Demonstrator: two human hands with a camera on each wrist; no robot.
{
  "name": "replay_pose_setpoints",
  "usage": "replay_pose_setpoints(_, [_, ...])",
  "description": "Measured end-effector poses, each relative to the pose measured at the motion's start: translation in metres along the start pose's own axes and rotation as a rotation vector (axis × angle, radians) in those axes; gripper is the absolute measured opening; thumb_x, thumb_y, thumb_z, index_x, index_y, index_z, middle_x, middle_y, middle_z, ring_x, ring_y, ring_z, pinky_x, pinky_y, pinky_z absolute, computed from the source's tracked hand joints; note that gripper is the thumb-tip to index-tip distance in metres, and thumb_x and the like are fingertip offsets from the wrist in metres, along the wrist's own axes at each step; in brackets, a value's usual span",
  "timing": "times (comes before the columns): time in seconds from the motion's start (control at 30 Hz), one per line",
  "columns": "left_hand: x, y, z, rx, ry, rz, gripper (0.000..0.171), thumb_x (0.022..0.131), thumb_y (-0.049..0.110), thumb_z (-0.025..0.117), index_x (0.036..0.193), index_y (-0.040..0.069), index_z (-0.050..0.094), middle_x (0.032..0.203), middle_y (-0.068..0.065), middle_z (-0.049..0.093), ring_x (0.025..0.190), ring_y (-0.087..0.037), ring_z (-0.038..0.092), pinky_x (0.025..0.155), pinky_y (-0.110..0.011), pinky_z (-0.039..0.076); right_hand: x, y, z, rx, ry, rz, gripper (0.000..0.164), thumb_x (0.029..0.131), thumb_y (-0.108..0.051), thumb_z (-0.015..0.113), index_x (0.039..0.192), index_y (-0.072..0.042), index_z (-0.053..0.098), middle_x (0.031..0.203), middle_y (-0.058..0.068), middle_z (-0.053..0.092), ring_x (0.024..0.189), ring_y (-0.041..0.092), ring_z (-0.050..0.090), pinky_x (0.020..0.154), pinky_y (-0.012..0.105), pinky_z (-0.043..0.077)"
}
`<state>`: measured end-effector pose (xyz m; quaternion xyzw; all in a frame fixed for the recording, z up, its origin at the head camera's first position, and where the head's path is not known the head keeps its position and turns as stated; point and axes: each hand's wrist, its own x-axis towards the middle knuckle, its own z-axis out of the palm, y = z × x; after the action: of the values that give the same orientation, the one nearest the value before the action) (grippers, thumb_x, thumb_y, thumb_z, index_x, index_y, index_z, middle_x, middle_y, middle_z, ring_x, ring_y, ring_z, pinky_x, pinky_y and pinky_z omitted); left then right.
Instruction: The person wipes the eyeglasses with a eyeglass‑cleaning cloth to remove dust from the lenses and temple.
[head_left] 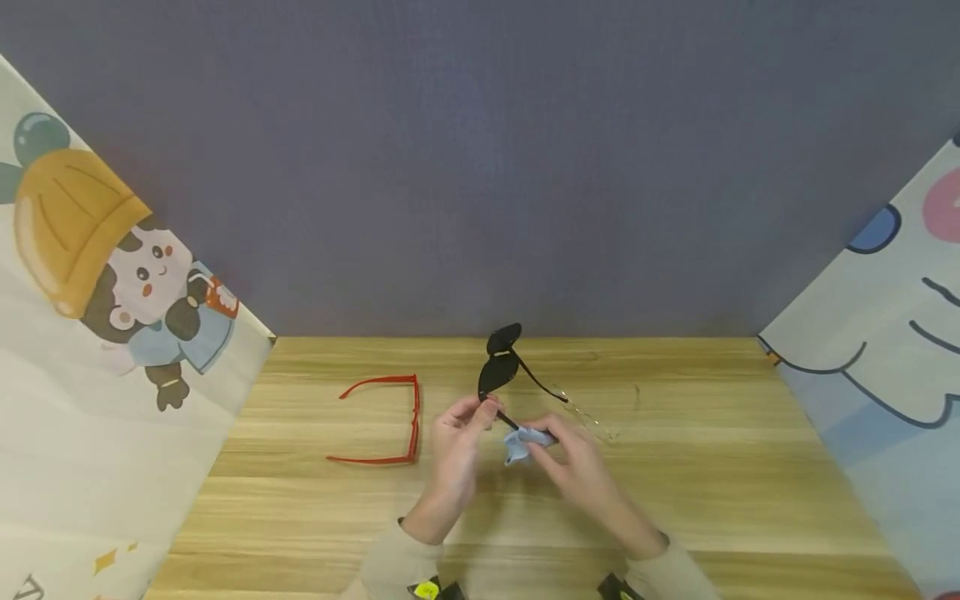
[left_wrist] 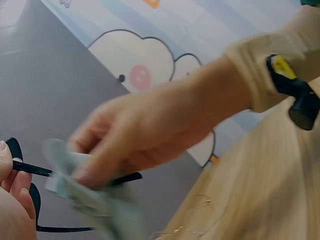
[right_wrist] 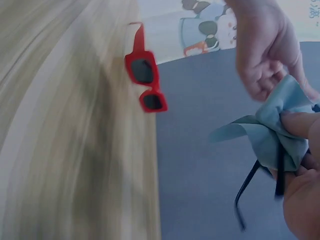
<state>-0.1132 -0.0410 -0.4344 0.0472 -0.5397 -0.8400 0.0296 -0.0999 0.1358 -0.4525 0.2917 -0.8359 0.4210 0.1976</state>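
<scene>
Black sunglasses (head_left: 498, 372) are held up over the table, lenses toward the back and both temples unfolded. My left hand (head_left: 459, 442) pinches them near the hinge of one temple. With thumb and fingers my right hand (head_left: 576, 461) grips a light blue cloth (head_left: 519, 444) folded around that same temple. In the left wrist view the temple's dark tip (left_wrist: 131, 178) sticks out past the cloth, which looks blurred. The right wrist view shows the cloth (right_wrist: 280, 125) bunched under the right thumb, with the other temple (right_wrist: 241, 200) hanging free below.
Red-framed sunglasses (head_left: 414, 421) lie unfolded on the wooden table (head_left: 300, 517), left of the hands. Thin gold wire-rimmed glasses (head_left: 592, 421) lie right of the black pair. A grey panel (head_left: 480, 167) stands along the back, with printed cartoon sheets at both sides.
</scene>
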Motion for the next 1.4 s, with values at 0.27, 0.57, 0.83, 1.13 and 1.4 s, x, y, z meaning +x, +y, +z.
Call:
replay_pose_setpoints(0.27, [0.005,0.011,-0.009,-0.031,-0.014,0.079,0.024,0.093,-0.001,0.071,0.082,0.020,0.076,0.079,0.007,0.076,0.076,-0.008,0.067,0.076,-0.024,0.047,-0.010,0.011,-0.010,-0.002,-0.054,-0.005,0.030,0.082,0.009,0.077,0.107,-0.005,0.067,0.102,0.004,0.074,0.085,0.012,0.070,0.076,0.025,0.062])
replay_pose_setpoints(0.57, [0.006,0.012,-0.015,-0.016,-0.019,0.064,0.020,0.094,-0.001,0.070,0.084,0.016,0.075,0.080,0.006,0.075,0.077,-0.009,0.066,0.078,-0.024,0.048,-0.013,0.012,-0.013,0.048,-0.094,0.010,0.031,0.084,0.003,0.078,0.112,-0.006,0.069,0.103,0.002,0.075,0.086,0.011,0.070,0.076,0.025,0.061])
replay_pose_setpoints(0.83, [0.008,0.014,-0.025,-0.022,-0.019,0.030,0.018,0.096,-0.001,0.067,0.086,0.013,0.074,0.080,0.004,0.075,0.077,-0.008,0.064,0.076,-0.023,0.048,-0.009,0.015,-0.024,0.168,0.014,0.016,0.040,0.084,0.016,0.071,0.120,-0.001,0.069,0.111,0.014,0.073,0.104,0.007,0.066,0.093,0.016,0.052])
replay_pose_setpoints(1.13, [0.003,0.009,-0.029,-0.017,-0.083,0.040,0.022,0.095,0.001,0.069,0.084,0.019,0.075,0.082,0.005,0.075,0.078,-0.007,0.066,0.074,-0.020,0.049,0.007,0.020,-0.025,0.049,0.306,0.198,0.035,0.086,0.015,0.071,0.119,0.004,0.069,0.109,0.020,0.074,0.099,-0.001,0.062,0.086,0.010,0.050])
replay_pose_setpoints(1.4, [-0.009,0.002,-0.028,-0.008,-0.328,0.088,0.014,0.094,0.016,0.076,0.087,0.028,0.077,0.085,0.011,0.075,0.080,-0.003,0.067,0.080,-0.020,0.054,0.021,0.023,-0.027,0.127,0.364,0.289,0.034,0.091,0.015,0.067,0.124,0.010,0.065,0.116,0.028,0.071,0.098,-0.001,0.064,0.083,0.010,0.054])
